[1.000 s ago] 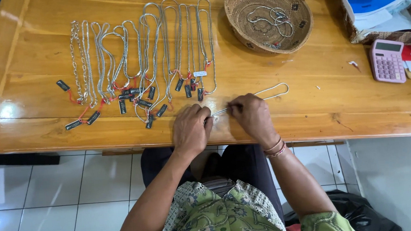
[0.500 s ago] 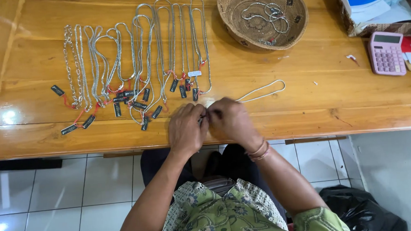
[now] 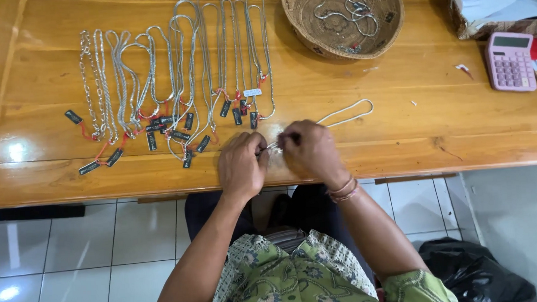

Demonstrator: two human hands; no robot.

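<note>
While its near end is pinched between both hands, the thin silver chain necklace (image 3: pixel 345 113) stretches up and right across the wooden table (image 3: pixel 400 133). Left hand (image 3: pixel 241 167) and right hand (image 3: pixel 309 150) fingers close narrowly on it, beside tagged silver chains (image 3: pixel 175 82).

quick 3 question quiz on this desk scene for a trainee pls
1. True or false: the woven basket is empty.
2. What do the left hand and right hand hold between them?
3. The pink calculator lies: A) beside the tagged chains, B) at the table's right end, C) in the basket.

Key: 1 false, it holds silver chains; 2 one end of a silver chain; 3 B.
</note>
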